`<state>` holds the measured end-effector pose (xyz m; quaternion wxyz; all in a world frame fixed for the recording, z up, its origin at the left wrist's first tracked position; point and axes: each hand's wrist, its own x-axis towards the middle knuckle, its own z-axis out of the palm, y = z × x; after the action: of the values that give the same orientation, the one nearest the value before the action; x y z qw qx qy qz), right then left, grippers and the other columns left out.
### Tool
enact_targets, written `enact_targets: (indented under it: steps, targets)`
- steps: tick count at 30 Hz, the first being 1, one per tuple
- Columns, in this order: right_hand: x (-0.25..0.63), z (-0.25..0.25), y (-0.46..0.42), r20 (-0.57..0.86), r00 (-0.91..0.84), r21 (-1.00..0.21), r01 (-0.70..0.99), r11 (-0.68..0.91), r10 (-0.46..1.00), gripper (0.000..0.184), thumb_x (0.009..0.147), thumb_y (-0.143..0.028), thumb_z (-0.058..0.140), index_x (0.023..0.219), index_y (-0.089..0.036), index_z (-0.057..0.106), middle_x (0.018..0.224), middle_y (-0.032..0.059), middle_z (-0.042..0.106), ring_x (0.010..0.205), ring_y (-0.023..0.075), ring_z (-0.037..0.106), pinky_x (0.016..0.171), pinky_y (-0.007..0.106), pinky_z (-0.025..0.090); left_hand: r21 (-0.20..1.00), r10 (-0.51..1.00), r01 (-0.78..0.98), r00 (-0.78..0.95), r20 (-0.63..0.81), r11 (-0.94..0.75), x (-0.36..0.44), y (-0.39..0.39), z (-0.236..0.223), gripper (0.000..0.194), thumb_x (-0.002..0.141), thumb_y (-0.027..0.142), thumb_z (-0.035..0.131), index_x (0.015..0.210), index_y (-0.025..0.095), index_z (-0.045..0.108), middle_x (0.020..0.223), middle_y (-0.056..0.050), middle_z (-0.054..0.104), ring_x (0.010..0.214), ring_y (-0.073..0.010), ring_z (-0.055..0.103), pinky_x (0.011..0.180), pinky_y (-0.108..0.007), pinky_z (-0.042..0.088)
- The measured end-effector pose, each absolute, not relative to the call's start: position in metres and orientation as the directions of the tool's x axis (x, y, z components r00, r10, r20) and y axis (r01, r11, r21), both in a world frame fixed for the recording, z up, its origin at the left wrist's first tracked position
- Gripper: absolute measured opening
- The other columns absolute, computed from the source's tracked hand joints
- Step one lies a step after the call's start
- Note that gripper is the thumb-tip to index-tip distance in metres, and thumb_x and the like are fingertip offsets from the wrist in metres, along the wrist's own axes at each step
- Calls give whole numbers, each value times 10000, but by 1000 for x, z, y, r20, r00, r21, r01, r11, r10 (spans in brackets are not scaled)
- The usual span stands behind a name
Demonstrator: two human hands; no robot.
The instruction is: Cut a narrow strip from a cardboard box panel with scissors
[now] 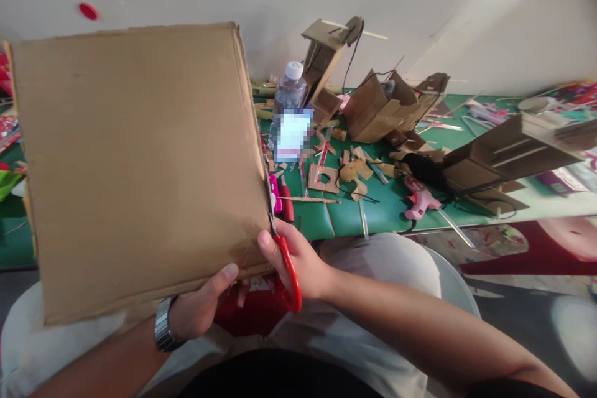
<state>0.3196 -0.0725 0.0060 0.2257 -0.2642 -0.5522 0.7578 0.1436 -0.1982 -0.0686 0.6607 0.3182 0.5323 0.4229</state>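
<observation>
A large, flat piece of brown cardboard fills the left half of the head view, tilted up above my lap. My left hand, with a metal-band watch at the wrist, grips its lower edge. The thumb lies on the front face and the other fingers are mostly hidden behind it. My right hand is closed around the red handles of a pair of scissors. Their blades run upward along the cardboard's right edge and are partly hidden by it.
On the green table lie cardboard scraps, a pink glue gun and a red-handled tool. A plastic bottle stands behind a blurred bright rectangle. Cardboard constructions line the back and right. A wall rises behind.
</observation>
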Motion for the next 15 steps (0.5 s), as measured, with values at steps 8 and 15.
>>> enact_targets:
  steps: [8, 15]
  targets:
    - [324, 12, -66, -57, -767, -974, -96, -203, 639, 501, 1008, -626, 627, 1282, -207, 652, 1190, 70, 732, 1088, 225, 693, 1068, 373, 562, 847, 899, -310, 76, -431, 432, 149, -197, -64, 486, 916, 652, 672, 703, 218, 719, 689, -65, 693, 653, -229, 592, 617, -336, 482]
    - [320, 10, -66, -83, -734, -984, -46, -171, 674, 574, 935, -749, 641, 1027, -185, 690, 950, 49, 710, 924, 216, 656, 851, 326, 578, 843, 888, -281, 146, -435, 459, 148, -197, -63, 566, 946, 681, 593, 637, 218, 695, 728, -95, 727, 757, -258, 638, 695, -340, 501]
